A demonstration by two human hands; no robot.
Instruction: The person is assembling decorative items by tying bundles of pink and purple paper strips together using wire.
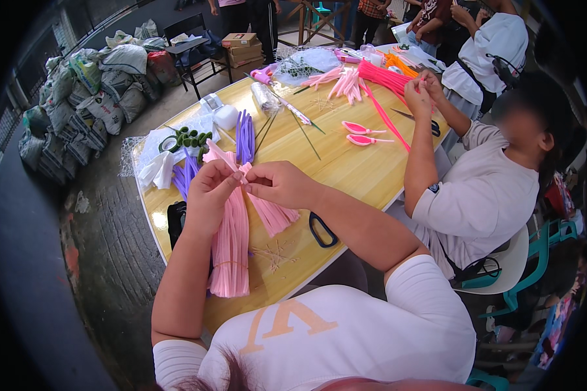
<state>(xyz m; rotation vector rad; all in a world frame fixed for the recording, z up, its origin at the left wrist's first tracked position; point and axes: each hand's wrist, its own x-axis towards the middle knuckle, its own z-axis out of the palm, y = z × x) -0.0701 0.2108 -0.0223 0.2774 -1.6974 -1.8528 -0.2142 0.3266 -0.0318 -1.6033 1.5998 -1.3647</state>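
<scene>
My left hand (210, 194) and my right hand (284, 185) come together over the near left part of the table. Both are closed in pinches on a light pink pipe cleaner (223, 155), and its lower part is hidden by the fingers. Under my hands lies a long banded bundle of pink pipe cleaners (230, 264). Another, shorter pink bunch (274, 216) spreads out below my right hand. Purple pipe cleaners (244, 135) lie just beyond, with green coiled pieces (194, 137) to their left. Small pale sticks (274, 255) are scattered near the front edge.
Dark scissor handles (323, 229) lie by my right forearm. Across the wooden table (346, 176) are two pink-and-white petal shapes (365, 133), a glue gun (262, 75) and hot-pink pipe cleaners (388, 79). A co-worker (476, 176) sits at the right. Filled sacks (104, 85) stand far left.
</scene>
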